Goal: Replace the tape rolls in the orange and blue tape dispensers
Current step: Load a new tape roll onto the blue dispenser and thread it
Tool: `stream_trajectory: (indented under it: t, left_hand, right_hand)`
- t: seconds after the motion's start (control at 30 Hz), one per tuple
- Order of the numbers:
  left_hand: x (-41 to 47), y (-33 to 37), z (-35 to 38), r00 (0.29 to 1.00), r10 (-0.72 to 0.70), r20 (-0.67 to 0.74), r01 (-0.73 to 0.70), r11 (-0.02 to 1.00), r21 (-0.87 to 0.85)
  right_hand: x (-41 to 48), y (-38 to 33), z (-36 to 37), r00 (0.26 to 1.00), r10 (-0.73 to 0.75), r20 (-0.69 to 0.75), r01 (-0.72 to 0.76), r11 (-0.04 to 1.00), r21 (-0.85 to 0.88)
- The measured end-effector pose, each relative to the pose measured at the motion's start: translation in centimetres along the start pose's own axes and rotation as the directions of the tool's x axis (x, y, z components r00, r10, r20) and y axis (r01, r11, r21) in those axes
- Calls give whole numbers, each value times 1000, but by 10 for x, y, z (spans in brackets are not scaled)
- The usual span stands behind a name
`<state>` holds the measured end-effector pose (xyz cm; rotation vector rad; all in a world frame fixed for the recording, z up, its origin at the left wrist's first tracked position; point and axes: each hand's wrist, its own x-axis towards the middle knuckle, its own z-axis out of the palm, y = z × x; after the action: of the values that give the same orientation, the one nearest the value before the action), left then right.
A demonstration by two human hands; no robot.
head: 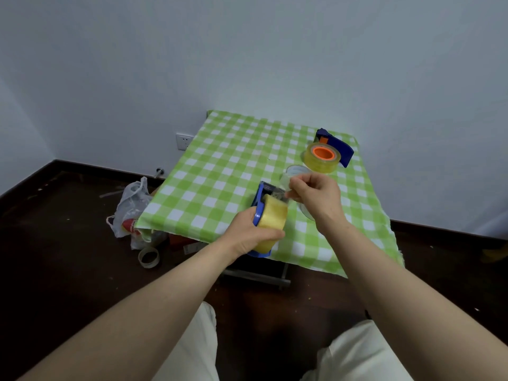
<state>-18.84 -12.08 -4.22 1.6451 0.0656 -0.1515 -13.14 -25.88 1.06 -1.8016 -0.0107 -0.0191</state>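
Note:
My left hand [248,235] grips a blue tape dispenser [260,200] with a full yellowish tape roll [272,220] mounted on it, held over the table's near edge. My right hand [313,198] pinches the clear free end of the tape [286,185] just above the dispenser's front. At the far right of the table lies a second dispenser, blue with an orange hub [334,145], carrying a yellowish roll [321,158]. A nearly empty clear roll core [296,170] lies on the cloth behind my right hand.
The small table has a green and white checked cloth [220,160]. On the dark floor at left lie a white plastic bag [132,207] and a used tape ring [149,257]. A wall socket [183,141] sits beside the table.

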Motion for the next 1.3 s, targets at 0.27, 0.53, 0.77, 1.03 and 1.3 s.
stream_trajectory:
  t: [0.27, 0.53, 0.77, 1.03, 1.3]
  left_hand:
    - [-3, -5, 6, 1000, 11, 27, -11, 999, 31]
    - [-1, 0, 8, 1000, 14, 10, -15, 995, 96]
    - [6, 10, 5, 997, -9, -81, 12, 999, 41]
    - [-1, 9, -1, 999, 6, 51, -14, 986, 165]
    - [0, 7, -1, 1000, 4, 11, -4, 998, 61]
  right_hand:
    - [1, 9, -8, 994, 107, -30, -105, 993, 45]
    - [8, 13, 1, 984, 165, -60, -156, 980, 126]
    - [5, 12, 13, 983, 38, -180, -12, 990, 141]
    - [10, 18, 22, 957, 123, -262, -73, 979, 193]
    - [12, 22, 22, 941, 191, -280, -120, 960, 253]
